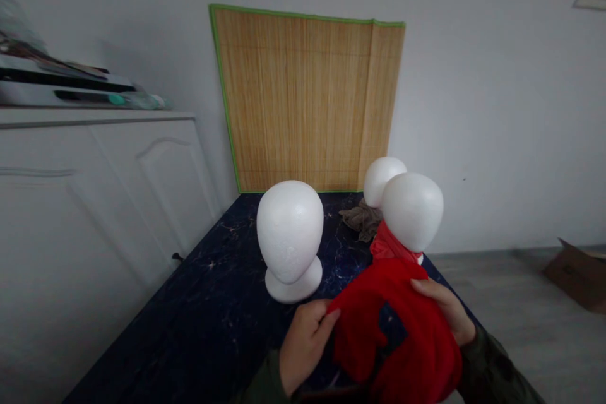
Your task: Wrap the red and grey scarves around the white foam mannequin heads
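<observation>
left hand (305, 342) and right hand (447, 309) pinch the red cloth (421, 338) right of the leftmost foam head (290, 230); it looks partly spread, not yet released.

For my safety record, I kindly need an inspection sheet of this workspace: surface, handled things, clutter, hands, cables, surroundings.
Surface: dark blue marbled table.
Handled things: red cloth, with an opening; bare white left head; white right head with red fabric at its neck, perhaps separate from the held cloth.
Clutter: brownish cloth near the white rear head.
Hands: left hand pinches the red cloth's left edge; right hand holds its right side, thumb on top.
Cables: nothing seen.
Surroundings: white cabinet at left; green-edged mat against the wall; cardboard box at right.
</observation>
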{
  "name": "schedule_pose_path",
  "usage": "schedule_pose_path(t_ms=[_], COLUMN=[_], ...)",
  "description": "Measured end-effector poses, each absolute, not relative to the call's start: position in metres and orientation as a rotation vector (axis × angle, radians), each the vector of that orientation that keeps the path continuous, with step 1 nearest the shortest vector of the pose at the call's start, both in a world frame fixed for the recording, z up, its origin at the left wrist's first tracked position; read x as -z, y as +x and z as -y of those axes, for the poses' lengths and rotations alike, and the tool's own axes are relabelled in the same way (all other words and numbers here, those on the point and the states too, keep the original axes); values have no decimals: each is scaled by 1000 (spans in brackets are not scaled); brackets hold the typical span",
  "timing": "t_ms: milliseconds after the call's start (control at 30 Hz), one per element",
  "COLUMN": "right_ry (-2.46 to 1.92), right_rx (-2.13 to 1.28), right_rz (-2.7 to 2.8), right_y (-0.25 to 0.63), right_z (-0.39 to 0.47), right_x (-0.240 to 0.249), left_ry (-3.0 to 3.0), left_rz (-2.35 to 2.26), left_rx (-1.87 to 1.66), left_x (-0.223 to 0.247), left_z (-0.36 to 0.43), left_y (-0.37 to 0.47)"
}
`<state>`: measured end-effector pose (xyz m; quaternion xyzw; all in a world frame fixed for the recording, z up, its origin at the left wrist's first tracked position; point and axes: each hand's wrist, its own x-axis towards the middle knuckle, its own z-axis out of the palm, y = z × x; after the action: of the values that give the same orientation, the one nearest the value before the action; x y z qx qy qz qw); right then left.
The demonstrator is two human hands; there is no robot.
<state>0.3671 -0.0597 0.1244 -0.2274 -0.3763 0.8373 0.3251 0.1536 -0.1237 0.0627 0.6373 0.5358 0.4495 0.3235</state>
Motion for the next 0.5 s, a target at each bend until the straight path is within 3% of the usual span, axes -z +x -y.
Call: schedule_pose_path(t_ms=[167,300,367,500], right_ry=[-640,-583,-573,-610], right_rx=[-2191,-2198,-2194,-2187], right_rz=[949,953,957,947], right_y=[383,377,372,368], right_z=[50,50,51,51], right_x=[-120,-117,-118,-125], left_ry=[1540,990,804,927], left_rz=[-1440,-1309,-1166,-819], left_rx=[-1466,-1660,-1575,-1079], left_x=[-77,-84,-86,-82], left_z=[138,145,147,151], left_y=[109,102,105,109])
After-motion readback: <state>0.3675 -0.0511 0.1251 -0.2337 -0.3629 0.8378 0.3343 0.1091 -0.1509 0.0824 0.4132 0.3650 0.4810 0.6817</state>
